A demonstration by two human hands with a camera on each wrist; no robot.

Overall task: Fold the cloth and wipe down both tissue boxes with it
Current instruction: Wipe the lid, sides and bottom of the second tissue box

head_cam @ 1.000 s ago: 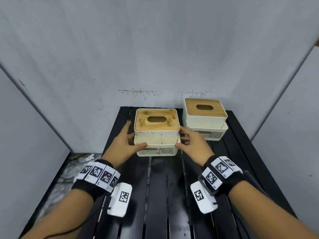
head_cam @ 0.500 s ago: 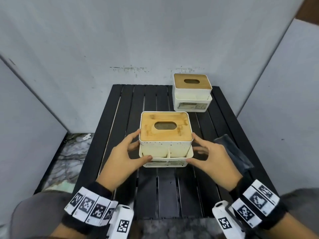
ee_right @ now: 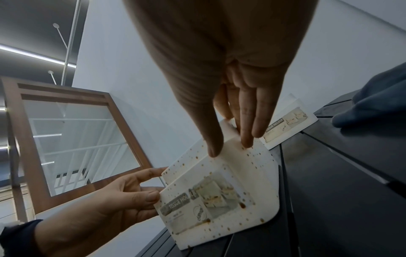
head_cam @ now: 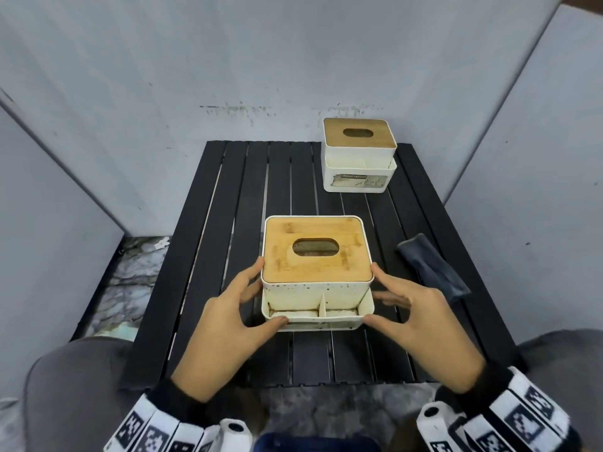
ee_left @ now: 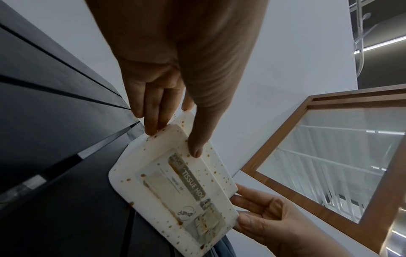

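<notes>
While mid-table, box between hands

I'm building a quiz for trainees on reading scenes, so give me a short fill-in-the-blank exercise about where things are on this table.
1. The near tissue box is held between ____ hands, the left hand and the right hand.
2. The lid of the far tissue box is made of ____.
3. The dark cloth lies to the ____ of the near tissue box.
4. The front of the near tissue box is speckled with ____ spots.

Missing words: two; wood; right; brown
</notes>
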